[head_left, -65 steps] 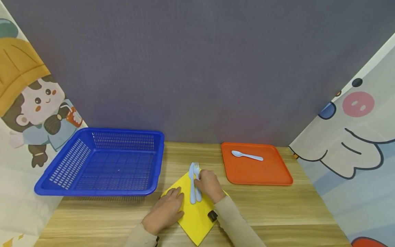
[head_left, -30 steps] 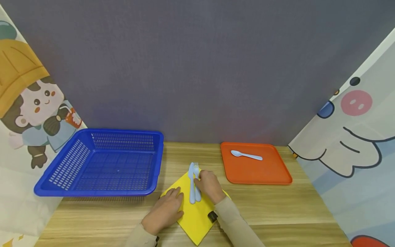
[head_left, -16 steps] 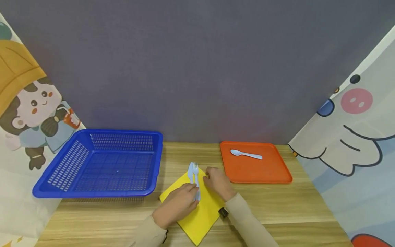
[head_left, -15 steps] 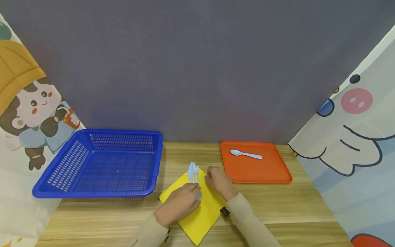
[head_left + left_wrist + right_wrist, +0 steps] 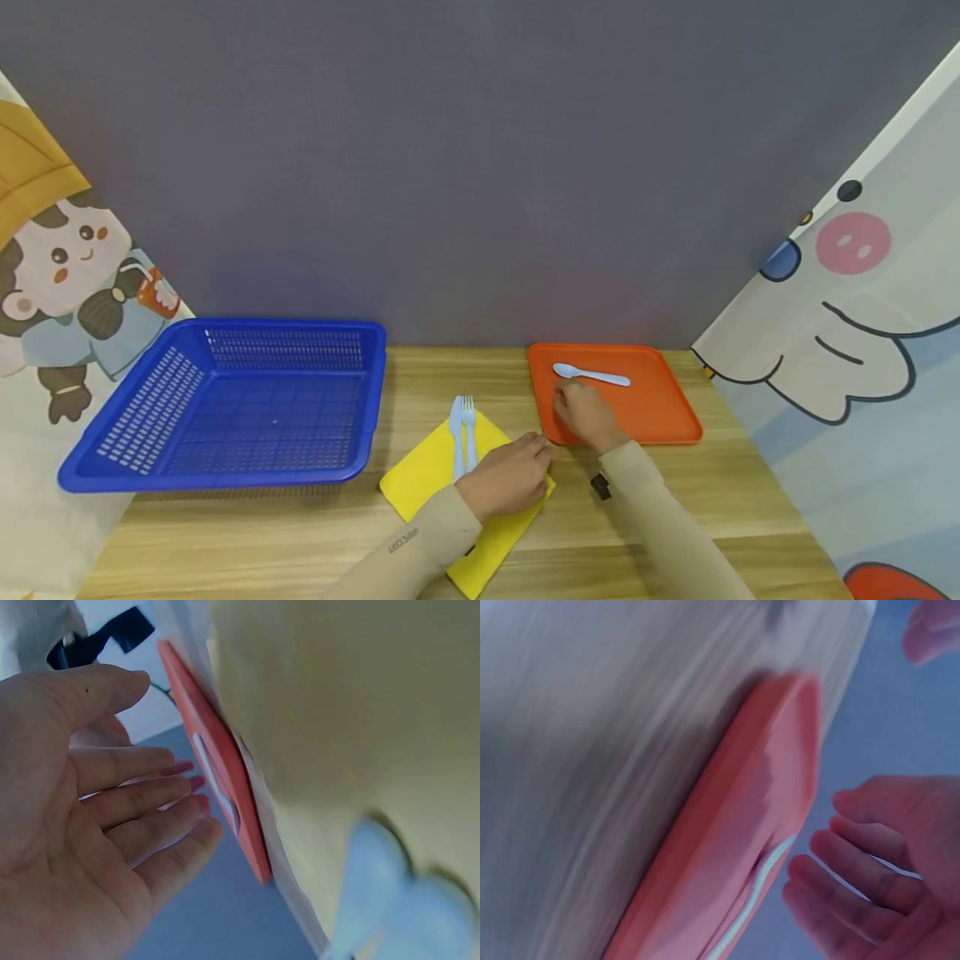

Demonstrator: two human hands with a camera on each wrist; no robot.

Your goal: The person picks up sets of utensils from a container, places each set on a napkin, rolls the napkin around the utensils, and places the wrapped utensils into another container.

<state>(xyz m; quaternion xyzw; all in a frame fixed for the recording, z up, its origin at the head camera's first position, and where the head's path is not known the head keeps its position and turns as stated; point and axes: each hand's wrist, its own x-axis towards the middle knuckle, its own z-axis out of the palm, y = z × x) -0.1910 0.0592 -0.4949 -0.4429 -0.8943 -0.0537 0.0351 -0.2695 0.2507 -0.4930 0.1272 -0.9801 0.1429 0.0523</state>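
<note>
A light blue spoon (image 5: pixel 592 375) lies on the orange tray (image 5: pixel 660 421). My right hand (image 5: pixel 588 414) is over the tray's near left part, just below the spoon's bowl, its fingers loosely bent and holding nothing. My left hand (image 5: pixel 510 477) hovers over the right side of the folded yellow napkin (image 5: pixel 420 475), fingertips toward the tray; the left wrist view shows its palm bare and its fingers (image 5: pixel 127 802) extended. On the napkin a light blue knife (image 5: pixel 457 433) and a fork (image 5: pixel 469 429) lie side by side, handles toward me, the fork's lower end partly behind the left hand.
A blue perforated basket (image 5: pixel 375 400) stands at the left on the wooden table (image 5: pixel 262 542). A grey panel (image 5: pixel 480 167) rises along the back edge, and printed cartoon curtains (image 5: pixel 795 433) flank both sides.
My right hand has left the napkin and moved right, over the tray. My left hand has come off the knife and fork and shifted right. The cutlery stays on the napkin.
</note>
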